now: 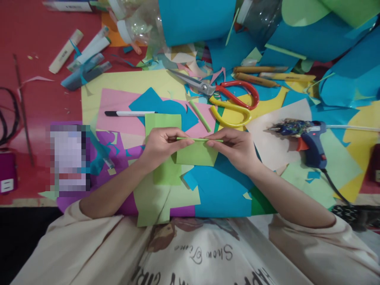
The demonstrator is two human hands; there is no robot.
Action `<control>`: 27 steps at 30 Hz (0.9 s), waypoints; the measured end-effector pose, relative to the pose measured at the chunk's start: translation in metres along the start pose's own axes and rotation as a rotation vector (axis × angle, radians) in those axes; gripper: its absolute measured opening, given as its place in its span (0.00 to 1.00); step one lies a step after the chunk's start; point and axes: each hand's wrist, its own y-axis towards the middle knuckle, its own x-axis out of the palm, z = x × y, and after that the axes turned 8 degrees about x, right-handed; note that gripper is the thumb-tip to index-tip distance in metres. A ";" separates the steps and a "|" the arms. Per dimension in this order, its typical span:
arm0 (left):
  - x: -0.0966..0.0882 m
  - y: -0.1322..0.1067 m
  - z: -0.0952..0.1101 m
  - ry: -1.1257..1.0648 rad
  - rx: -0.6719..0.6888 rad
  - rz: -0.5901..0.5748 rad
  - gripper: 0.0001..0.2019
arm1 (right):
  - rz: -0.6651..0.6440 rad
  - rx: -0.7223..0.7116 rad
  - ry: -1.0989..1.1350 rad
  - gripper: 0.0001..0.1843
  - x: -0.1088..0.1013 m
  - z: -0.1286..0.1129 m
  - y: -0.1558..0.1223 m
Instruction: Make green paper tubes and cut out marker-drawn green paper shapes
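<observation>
Between both hands I hold a light green sheet of paper [196, 153], its far edge folded or rolled into a narrow strip. My left hand [166, 143] pinches the left end of that edge, thumb on the near side. At the right end, my right hand [233, 148] pinches it the same way. The rest of the sheet hangs toward me. Under my left hand lies another bright green paper strip [166, 174]. A thin green paper roll [200, 116] rests just beyond the hands, close to large scissors [213, 93] with red and yellow handles.
A blue hot glue gun [316, 144] lies at the right with its cord. A black-and-white pen [130, 113] is at the left. Behind are brown and yellow sticks [261, 73], plastic bottles [139, 29] and blue sheets [196, 21]. Paper scraps cover the red table [26, 71]; a blurred phone-like object [69, 158] sits left.
</observation>
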 end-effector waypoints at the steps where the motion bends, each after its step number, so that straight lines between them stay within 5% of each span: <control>1: 0.000 0.000 0.001 0.000 -0.005 0.002 0.12 | -0.006 0.004 0.007 0.09 0.000 0.000 0.000; 17: -0.005 0.003 -0.002 0.042 0.064 0.074 0.11 | 0.002 0.044 0.035 0.12 -0.004 -0.001 0.001; 27: -0.002 -0.004 -0.001 0.146 0.100 -0.148 0.14 | -0.034 0.034 0.073 0.08 0.001 0.000 0.001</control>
